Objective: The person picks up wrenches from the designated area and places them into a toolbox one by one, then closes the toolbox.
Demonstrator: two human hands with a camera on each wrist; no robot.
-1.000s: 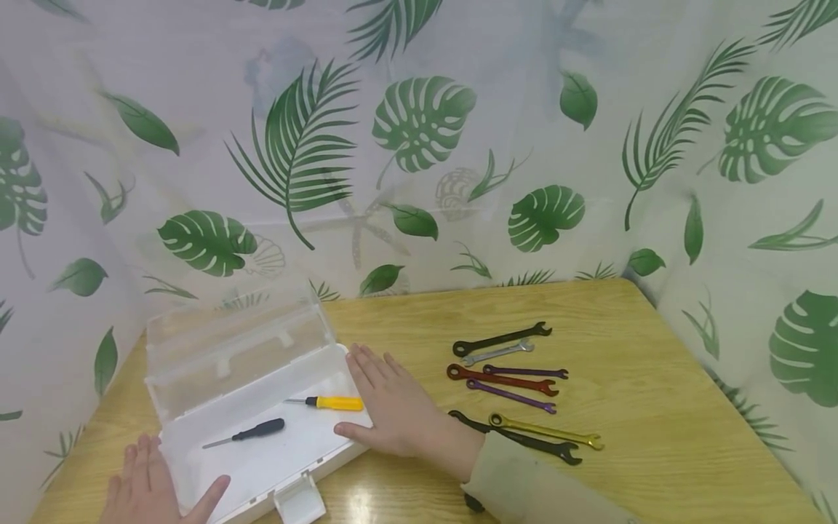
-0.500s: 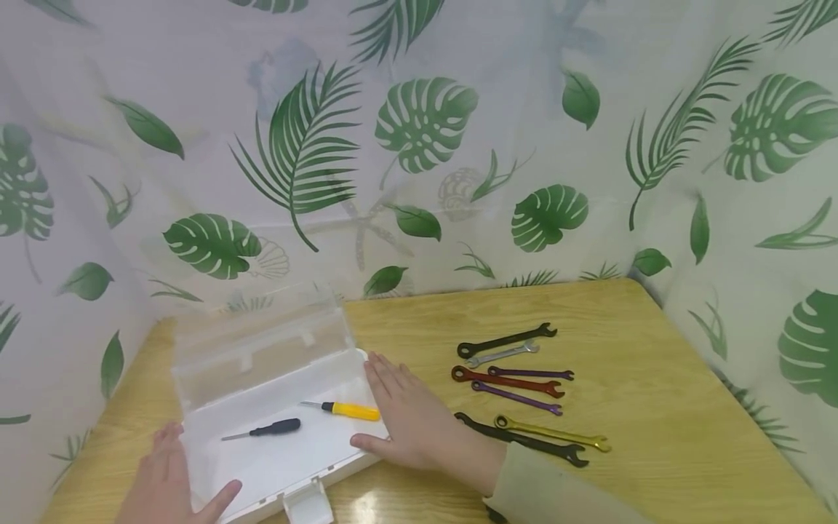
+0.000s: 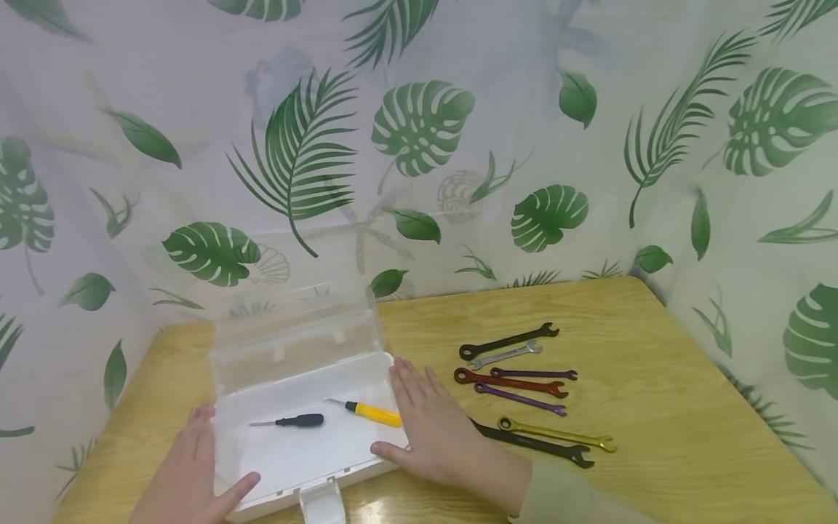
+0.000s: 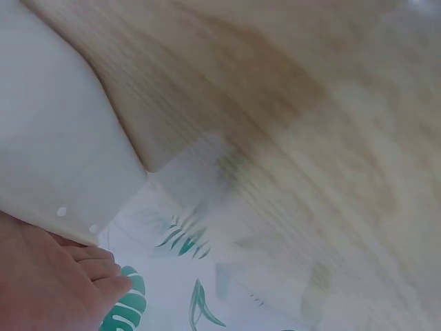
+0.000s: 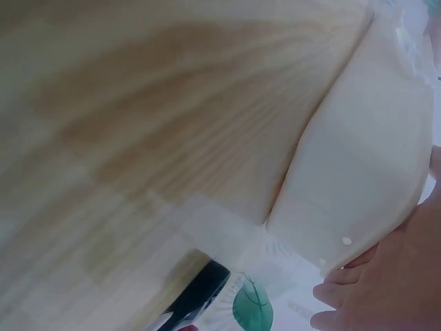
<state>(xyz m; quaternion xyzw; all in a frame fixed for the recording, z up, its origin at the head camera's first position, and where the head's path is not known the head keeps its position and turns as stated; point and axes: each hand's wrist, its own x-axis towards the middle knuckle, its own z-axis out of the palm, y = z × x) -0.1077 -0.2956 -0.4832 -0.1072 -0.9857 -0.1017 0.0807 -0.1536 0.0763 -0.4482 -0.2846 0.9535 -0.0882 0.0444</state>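
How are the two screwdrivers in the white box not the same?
The black screwdriver has a black handle; the yellow screwdriver has a yellow one. The black screwdriver lies nearly level near the middle of the white box; the yellow screwdriver lies slanted, closer to the right hand. Both lie flat inside the box with their metal tips pointing left, and neither hand touches them.

wooden table (image 3: pixel 655 378) — open box (image 3: pixel 301 444), wrenches (image 3: pixel 517 378)

Two bare hands — no gloves, rings or watch visible. The right hand (image 3: pixel 445 437) emerges from a pale sage-green long sleeve (image 3: pixel 576 498) with a plain cuff ending at the wrist. The left hand (image 3: pixel 190 477) shows no sleeve in view; fingernails short, unpainted.
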